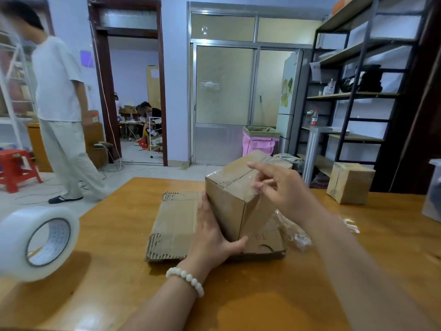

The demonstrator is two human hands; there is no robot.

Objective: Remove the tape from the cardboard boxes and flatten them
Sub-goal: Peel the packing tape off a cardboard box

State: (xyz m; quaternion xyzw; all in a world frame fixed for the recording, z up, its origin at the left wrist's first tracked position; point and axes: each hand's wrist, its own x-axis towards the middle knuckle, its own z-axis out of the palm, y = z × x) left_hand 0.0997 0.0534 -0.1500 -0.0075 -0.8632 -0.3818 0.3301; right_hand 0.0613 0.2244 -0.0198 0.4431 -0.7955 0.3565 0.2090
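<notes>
1. Head view: the left hand (214, 237) reaches in from the near edge, forearm angled toward the far right, with a white bead bracelet (185, 279) on its wrist.
2. Its fingers lie straight and together, flat against the left face of the cardboard box (229, 206). The thumb hooks across the box's near lower corner, so the hand grips the box from the near left.
3. The right hand (284, 189) comes in from the near right, with the forearm rising across the table (238, 295) and the wrist bent to the left above the box's near top edge.
4. Its thumb and one finger pinch a clear tape strip (259, 201), while the index finger sticks out to the far left over the box top.
5. The tape strip runs taut from the pinch down to the box's near right face, where it is still stuck.
6. The cardboard box stands upright at the middle of the table, between the two hands, on top of a piece of flattened cardboard (174, 225) that sticks out to its left and near side.
7. Crumpled tape (293, 232) lies on the table just right of the flattened cardboard, below the right forearm.
8. A second box (349, 182), still taped, sits at the table's far right, well apart from both hands.
9. A tape roll (35, 242) stands on the near left corner of the table.
10. A standing person (59, 103) in pale clothes is on the floor at the far left.
</notes>
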